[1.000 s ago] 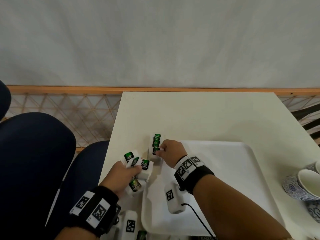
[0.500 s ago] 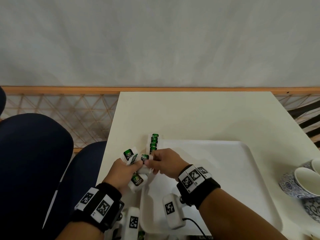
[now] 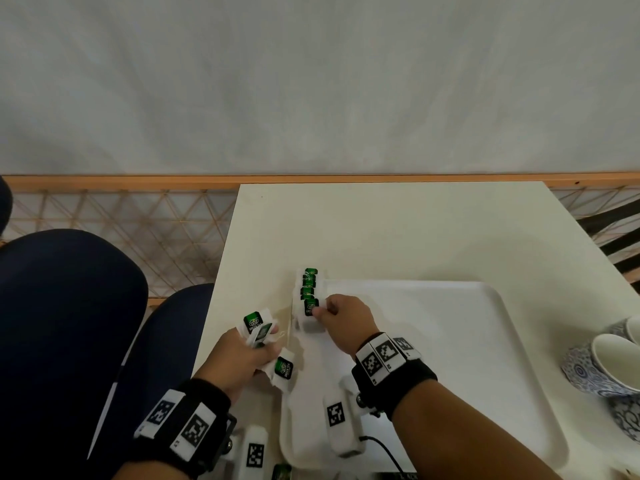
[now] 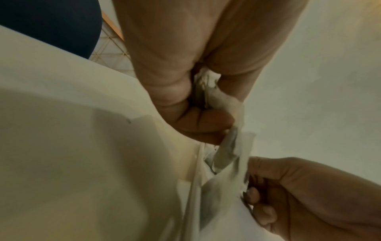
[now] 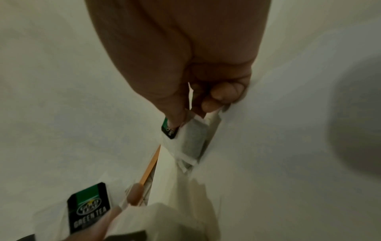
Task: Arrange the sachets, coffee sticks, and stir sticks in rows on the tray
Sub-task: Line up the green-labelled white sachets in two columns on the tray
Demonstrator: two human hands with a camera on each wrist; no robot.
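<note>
A white tray (image 3: 450, 341) lies on the table. Along its left rim runs a row of green-labelled tea sachets (image 3: 309, 284). My right hand (image 3: 341, 315) pinches one more sachet (image 3: 311, 308) at the near end of that row; the right wrist view shows the thumb and fingers on this sachet (image 5: 185, 135). My left hand (image 3: 242, 355), left of the tray, grips a bunch of sachets (image 3: 258, 327), with another sachet (image 3: 283, 368) sticking out near the tray's edge. In the left wrist view the fingers curl round the white sachets (image 4: 218, 101).
Blue-patterned cups (image 3: 602, 365) stand at the table's right edge. A dark blue chair (image 3: 69, 306) sits left of the table (image 3: 398, 230). Another green sachet (image 3: 281, 472) lies at the bottom edge of the head view.
My right hand took a sachet from the bunch in my left hand and carried it back up to the near end of the row. The left hand stayed in place.
</note>
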